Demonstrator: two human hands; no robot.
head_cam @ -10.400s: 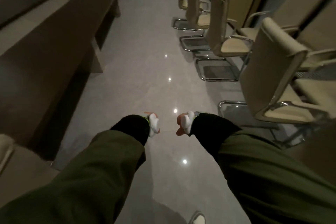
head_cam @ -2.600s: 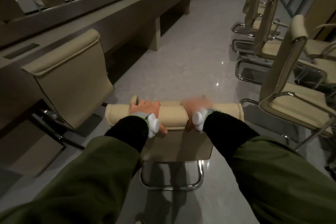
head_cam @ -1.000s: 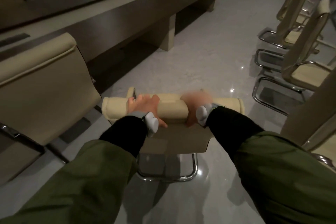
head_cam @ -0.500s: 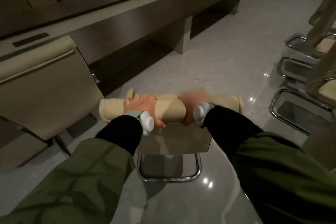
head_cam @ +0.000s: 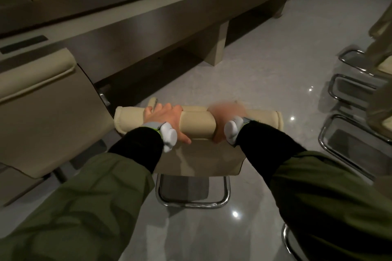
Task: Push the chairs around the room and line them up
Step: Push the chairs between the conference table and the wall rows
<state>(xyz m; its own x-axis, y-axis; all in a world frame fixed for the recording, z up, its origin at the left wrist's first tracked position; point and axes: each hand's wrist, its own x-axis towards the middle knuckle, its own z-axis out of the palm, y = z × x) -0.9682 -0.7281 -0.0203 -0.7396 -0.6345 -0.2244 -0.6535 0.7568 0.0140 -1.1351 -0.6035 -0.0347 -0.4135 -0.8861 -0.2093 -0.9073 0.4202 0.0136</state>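
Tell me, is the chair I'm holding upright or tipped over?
Upright: the chair stands with its chrome base on the floor.

Both hands [head_cam: 164, 119] [head_cam: 224, 119] curled, arms outstretched.

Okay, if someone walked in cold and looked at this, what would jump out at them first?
Both hands, the left hand and the right hand, grip the padded top of a cream chair at centre frame. A second cream chair stands close on its left at the long dark conference table, with chrome chair frames on the glossy floor to the right.
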